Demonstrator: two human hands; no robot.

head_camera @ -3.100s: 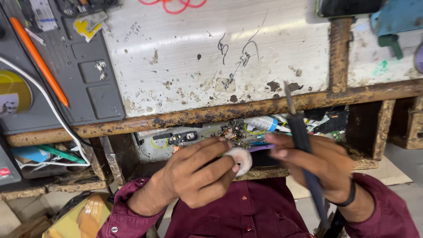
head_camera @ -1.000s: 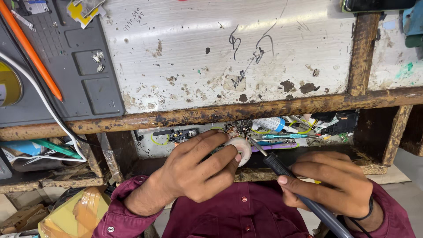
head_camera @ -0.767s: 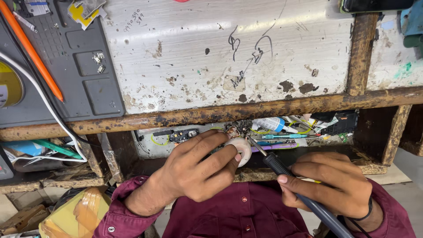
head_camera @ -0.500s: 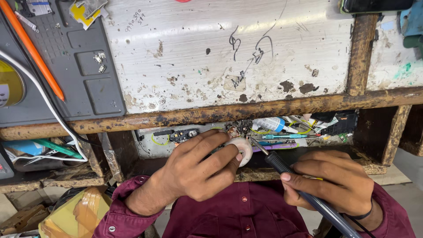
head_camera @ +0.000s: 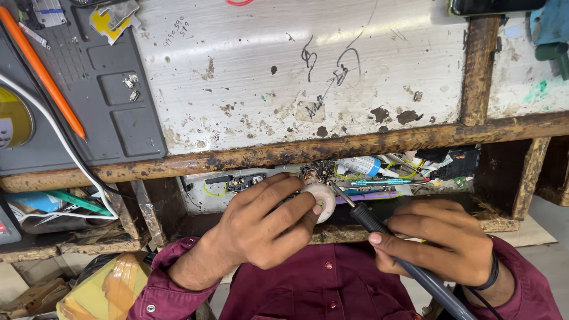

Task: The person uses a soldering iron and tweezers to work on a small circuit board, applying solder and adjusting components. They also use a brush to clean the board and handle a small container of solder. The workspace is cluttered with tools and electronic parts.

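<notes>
The scarred white desk [head_camera: 308,77] fills the upper view, its rusty front edge running straight across, and under that edge an open shelf [head_camera: 355,178] holds a tangle of wires, small circuit boards and a white tube. At the desk's left end lies a grey work mat [head_camera: 118,118] with an orange pen [head_camera: 41,71] slanting across it and a white cable [head_camera: 53,142] looping down over the front edge.

Now the hands, both just below the front edge, in front of the shelf. The left hand [head_camera: 261,228] is curled with fingers closed around a small white round disc [head_camera: 323,200], pinched at the fingertips. The right hand [head_camera: 444,243] is wrapped tight on the dark handle of a soldering iron [head_camera: 385,237], held like a pen, its thin metal tip angled up and left, touching or just beside the disc's right edge; I cannot tell which.

By my reading, the work is mid-stride: tip at the disc, nothing set down, no finished result visible. Whether any joint is made is hidden behind the fingers.
</notes>
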